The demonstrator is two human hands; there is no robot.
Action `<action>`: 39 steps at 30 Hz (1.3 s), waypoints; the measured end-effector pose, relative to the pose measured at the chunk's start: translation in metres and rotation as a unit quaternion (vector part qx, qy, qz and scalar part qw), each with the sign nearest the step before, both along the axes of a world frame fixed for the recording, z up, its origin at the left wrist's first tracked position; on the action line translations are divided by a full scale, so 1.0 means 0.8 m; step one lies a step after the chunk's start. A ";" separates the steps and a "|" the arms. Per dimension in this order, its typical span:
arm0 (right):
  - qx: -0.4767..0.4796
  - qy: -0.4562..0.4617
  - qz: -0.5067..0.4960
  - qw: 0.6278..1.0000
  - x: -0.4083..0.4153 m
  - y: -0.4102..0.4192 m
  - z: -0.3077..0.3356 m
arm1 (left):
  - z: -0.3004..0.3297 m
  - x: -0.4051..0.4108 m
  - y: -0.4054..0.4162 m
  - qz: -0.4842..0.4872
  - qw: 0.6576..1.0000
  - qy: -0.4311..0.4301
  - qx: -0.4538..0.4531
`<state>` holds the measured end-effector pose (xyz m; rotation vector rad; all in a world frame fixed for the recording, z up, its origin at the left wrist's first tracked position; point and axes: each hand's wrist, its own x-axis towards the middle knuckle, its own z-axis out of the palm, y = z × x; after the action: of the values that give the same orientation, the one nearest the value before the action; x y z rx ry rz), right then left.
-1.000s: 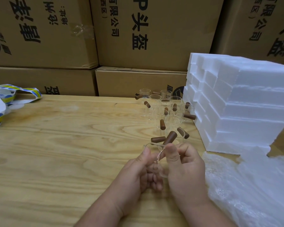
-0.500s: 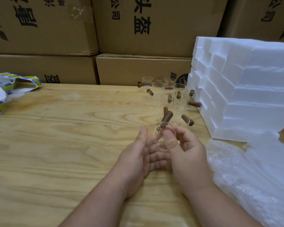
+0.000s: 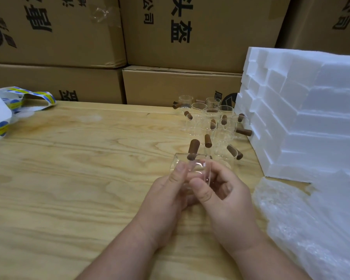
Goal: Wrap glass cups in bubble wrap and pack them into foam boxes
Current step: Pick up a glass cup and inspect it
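Note:
A clear glass cup (image 3: 196, 168) with a brown wooden handle (image 3: 192, 149) is held above the wooden table (image 3: 69, 168) between both hands, lying on its side with the handle pointing up and away. My left hand (image 3: 166, 201) grips it from the left, thumb on the glass. My right hand (image 3: 228, 203) grips it from the right, thumb across the front. Several more glass cups with brown handles (image 3: 210, 122) stand in a cluster behind. White foam boxes (image 3: 303, 116) are stacked at the right. Bubble wrap (image 3: 311, 219) lies at the lower right.
Cardboard boxes (image 3: 170, 37) form a wall along the table's far edge. A strip of blue and yellow round stickers (image 3: 10, 110) lies at the far left of the table.
Both hands have turned the cup between them, so its body now lies sideways with the handle up. The camera view has tilted down slightly.

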<state>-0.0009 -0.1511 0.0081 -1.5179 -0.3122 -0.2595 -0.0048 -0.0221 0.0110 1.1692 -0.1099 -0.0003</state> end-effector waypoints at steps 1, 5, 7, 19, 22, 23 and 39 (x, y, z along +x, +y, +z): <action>0.012 0.001 -0.001 1.000 -0.002 0.000 0.002 | 0.000 -0.001 0.000 -0.001 1.000 -0.007 0.018; 0.042 0.014 -0.013 0.999 -0.004 -0.003 0.005 | -0.005 -0.004 -0.007 0.008 0.997 -0.012 0.071; 0.053 0.015 -0.005 0.998 -0.004 -0.004 0.006 | -0.006 -0.007 -0.008 0.026 0.997 -0.023 0.069; -0.036 0.013 -0.035 0.999 0.001 0.014 -0.010 | -0.011 0.006 0.005 0.054 0.998 -0.003 -0.043; -0.048 0.018 -0.035 0.998 0.001 0.013 -0.009 | -0.011 0.008 0.008 0.134 0.991 -0.019 0.018; -0.039 0.020 -0.038 0.998 0.000 0.013 -0.009 | -0.011 0.008 0.010 0.157 0.985 -0.026 0.073; -0.185 0.059 -0.091 0.977 -0.051 -0.014 -0.004 | 0.004 -0.032 0.005 0.125 0.912 -0.079 0.383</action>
<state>-0.0417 -0.1626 0.0049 -1.9270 -0.1303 -0.2639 -0.0304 -0.0182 0.0145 1.9652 -0.1035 0.3024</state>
